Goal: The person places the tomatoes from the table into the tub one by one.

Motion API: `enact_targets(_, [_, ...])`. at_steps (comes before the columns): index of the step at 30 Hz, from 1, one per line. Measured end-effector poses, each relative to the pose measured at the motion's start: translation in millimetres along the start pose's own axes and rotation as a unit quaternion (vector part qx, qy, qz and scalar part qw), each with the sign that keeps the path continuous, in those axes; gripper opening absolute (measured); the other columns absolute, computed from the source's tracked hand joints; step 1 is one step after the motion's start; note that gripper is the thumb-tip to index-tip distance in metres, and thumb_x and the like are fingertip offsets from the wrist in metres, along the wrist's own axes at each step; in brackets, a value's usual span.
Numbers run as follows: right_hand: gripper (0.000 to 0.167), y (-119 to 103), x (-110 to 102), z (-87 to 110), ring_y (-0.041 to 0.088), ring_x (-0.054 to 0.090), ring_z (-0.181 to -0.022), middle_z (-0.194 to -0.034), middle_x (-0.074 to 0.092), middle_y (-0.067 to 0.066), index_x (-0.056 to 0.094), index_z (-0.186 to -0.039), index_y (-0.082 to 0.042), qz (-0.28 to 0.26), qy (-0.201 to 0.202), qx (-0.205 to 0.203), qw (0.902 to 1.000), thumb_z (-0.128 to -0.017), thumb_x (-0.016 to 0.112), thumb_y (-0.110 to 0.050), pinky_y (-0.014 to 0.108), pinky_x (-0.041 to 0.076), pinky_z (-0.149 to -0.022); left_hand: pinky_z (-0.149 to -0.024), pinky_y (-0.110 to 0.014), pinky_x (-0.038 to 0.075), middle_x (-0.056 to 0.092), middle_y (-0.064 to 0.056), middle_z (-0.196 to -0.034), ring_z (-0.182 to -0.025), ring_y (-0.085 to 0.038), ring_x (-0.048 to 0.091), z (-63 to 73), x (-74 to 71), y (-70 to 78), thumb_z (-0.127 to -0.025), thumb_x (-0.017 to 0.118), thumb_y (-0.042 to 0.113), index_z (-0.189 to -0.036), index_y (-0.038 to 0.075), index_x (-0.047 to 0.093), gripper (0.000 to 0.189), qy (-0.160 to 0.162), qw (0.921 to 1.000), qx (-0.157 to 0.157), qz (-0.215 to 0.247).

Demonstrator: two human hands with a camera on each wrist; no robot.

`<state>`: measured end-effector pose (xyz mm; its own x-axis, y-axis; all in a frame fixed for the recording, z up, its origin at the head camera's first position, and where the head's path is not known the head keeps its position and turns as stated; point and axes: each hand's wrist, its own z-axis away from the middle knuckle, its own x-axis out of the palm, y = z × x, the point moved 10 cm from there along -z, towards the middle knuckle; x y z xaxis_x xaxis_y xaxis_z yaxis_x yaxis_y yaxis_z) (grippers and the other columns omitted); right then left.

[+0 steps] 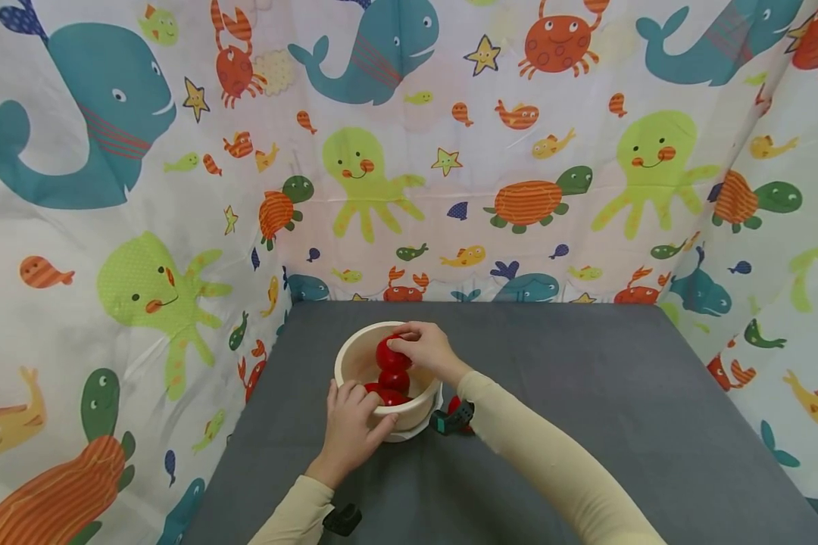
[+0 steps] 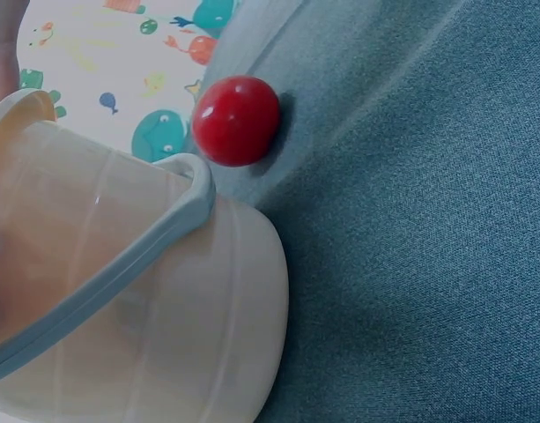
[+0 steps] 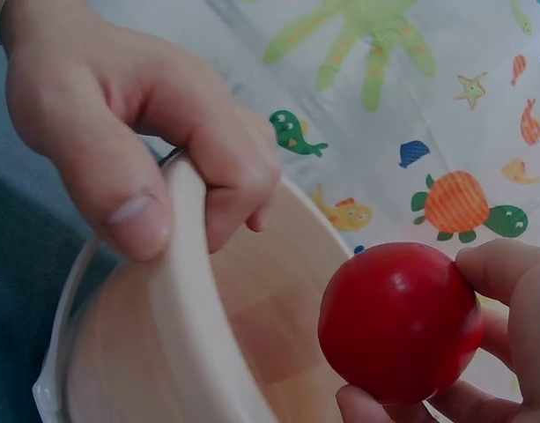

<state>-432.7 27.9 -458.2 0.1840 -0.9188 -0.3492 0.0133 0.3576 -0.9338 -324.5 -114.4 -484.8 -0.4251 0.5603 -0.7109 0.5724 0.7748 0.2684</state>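
A cream bucket (image 1: 416,415) with a light handle (image 2: 102,278) stands on the grey table. My left hand (image 1: 354,428) grips its near rim, thumb outside and fingers inside, as the right wrist view shows (image 3: 137,123). Over the bucket's mouth, my right hand (image 1: 429,352) holds a glossy red ball (image 3: 397,322) between thumb and fingers. Beneath it, more red balls (image 1: 394,381) lie inside the bucket. Another red ball (image 2: 236,121) rests on the table just right of the bucket, mostly hidden behind my right wrist in the head view.
The grey tabletop (image 1: 572,393) spreads out to the right of the bucket. A curtain (image 1: 450,189) printed with sea animals hangs at the back and both sides. Dark wrist cameras sit on both wrists, the right one (image 1: 452,418) close beside the bucket.
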Motion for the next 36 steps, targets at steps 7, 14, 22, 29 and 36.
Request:
enact_targets(7, [0.036,10.6,6.3,2.4,0.030,0.070,-0.099,-0.122,0.074,0.016,0.072,-0.131,-0.007,0.012,-0.012,0.015,0.9997,-0.099,0.074,-0.023,0.035,0.065,-0.068,-0.105,-0.086,0.033,0.063,-0.007,-0.089,-0.109,-0.035,0.058,0.6,-0.2,3.0,-0.087,0.076,0.037,-0.086,0.015,0.067,0.024,0.008,0.9999,0.005,-0.005])
enact_targets(14, [0.036,14.6,4.6,0.7,0.030,0.072,-0.096,-0.124,0.073,0.019,0.072,-0.131,-0.005,0.007,-0.005,0.013,0.9999,-0.100,0.073,-0.022,0.037,0.065,-0.068,-0.104,-0.086,0.034,0.063,-0.007,-0.090,-0.108,-0.035,0.057,0.8,-0.1,4.4,-0.087,0.076,0.037,-0.085,0.015,0.065,0.024,0.017,0.9998,0.009,-0.007])
enact_targets(22, [0.032,12.1,-1.6,4.6,0.028,0.074,-0.099,-0.129,0.072,0.019,0.073,-0.129,-0.005,-0.002,0.001,0.007,1.0000,-0.101,0.072,-0.020,0.039,0.066,-0.069,-0.104,-0.087,0.033,0.063,-0.007,-0.090,-0.108,-0.035,0.057,0.8,1.2,4.4,-0.087,0.077,0.036,-0.085,0.015,0.066,0.024,0.014,0.9999,0.007,-0.002])
enact_targets(29, [0.033,9.8,-31.1,4.8,0.029,0.073,-0.098,-0.123,0.073,0.018,0.071,-0.130,-0.005,-0.017,0.028,0.003,0.9995,-0.101,0.071,-0.020,0.047,0.065,-0.080,-0.103,-0.087,0.035,0.062,-0.007,-0.089,-0.108,-0.034,0.057,1.0,0.3,4.3,-0.086,0.077,0.037,-0.085,0.015,0.065,0.024,0.021,0.9996,0.014,-0.011])
enact_targets(36, [0.036,28.9,-71.3,3.9,0.039,0.070,-0.116,-0.131,0.070,0.022,0.068,-0.135,-0.003,-0.036,0.059,0.019,0.9974,-0.103,0.068,-0.021,0.043,0.066,-0.080,-0.104,-0.087,0.033,0.061,-0.006,-0.087,-0.107,-0.034,0.057,1.2,-3.6,1.9,-0.086,0.077,0.036,-0.084,0.016,0.065,0.023,0.027,0.9996,0.012,-0.005])
